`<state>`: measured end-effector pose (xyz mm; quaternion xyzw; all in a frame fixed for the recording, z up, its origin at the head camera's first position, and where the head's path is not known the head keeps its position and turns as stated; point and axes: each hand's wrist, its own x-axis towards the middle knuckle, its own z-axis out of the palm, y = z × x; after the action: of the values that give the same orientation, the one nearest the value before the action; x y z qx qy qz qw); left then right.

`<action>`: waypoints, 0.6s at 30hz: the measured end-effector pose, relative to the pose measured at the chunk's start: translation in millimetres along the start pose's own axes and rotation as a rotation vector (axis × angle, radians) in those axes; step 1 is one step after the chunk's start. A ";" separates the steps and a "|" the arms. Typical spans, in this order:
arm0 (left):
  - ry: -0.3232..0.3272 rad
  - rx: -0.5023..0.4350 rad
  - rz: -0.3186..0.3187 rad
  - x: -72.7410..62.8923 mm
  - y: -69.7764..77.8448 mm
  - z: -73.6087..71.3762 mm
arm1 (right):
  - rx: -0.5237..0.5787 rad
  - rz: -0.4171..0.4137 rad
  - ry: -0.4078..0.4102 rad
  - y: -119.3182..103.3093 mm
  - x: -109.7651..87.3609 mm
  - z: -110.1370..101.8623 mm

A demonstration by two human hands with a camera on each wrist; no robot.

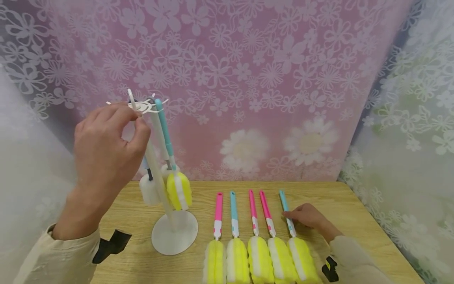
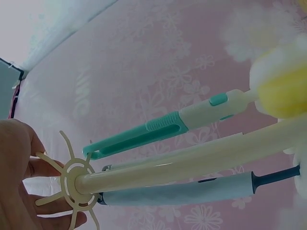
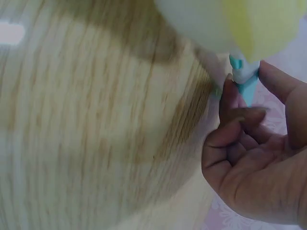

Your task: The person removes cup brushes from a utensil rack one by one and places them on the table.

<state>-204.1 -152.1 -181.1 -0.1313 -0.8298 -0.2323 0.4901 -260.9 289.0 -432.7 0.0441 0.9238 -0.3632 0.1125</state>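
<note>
My left hand (image 1: 110,146) grips the hooked top of a white stand (image 1: 173,232); in the left wrist view its fingers (image 2: 41,167) reach around the hook ring (image 2: 72,184). From the ring hang a sponge brush with a turquoise handle (image 1: 164,126) and yellow-white head, and cleaning brushes with white heads (image 1: 149,189), partly hidden by the pole and hand. At the right of the table, my right hand (image 1: 306,216) pinches the blue handle of a sponge brush (image 1: 303,260) between thumb and finger. Its yellow-white head shows large and blurred in the right wrist view.
Left of the held brush, several sponge brushes lie in a row, heads toward me, with pink handles (image 1: 218,207) and a blue handle (image 1: 234,209). They lie on a wooden table (image 1: 134,225). A flowered pink curtain (image 1: 241,79) hangs behind, with pale cloth (image 1: 418,157) at the right side.
</note>
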 end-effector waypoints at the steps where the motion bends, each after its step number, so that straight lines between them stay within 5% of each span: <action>1: 0.003 -0.001 0.006 -0.2 0.0 0.0 | -0.012 -0.010 -0.007 0.0 -0.8 0.5; 10: 0.002 -0.002 -0.003 -1.3 1.1 -1.8 | -0.016 -0.020 -0.027 3.9 -6.6 -1.7; 18: -0.018 0.004 -0.026 -1.7 1.0 -5.0 | 0.108 -0.050 -0.018 -6.6 -13.4 -19.2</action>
<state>-199.0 -153.8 -180.2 -0.1216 -0.8364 -0.2356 0.4798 -252.3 297.3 -411.5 0.0235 0.9027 -0.4156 0.1093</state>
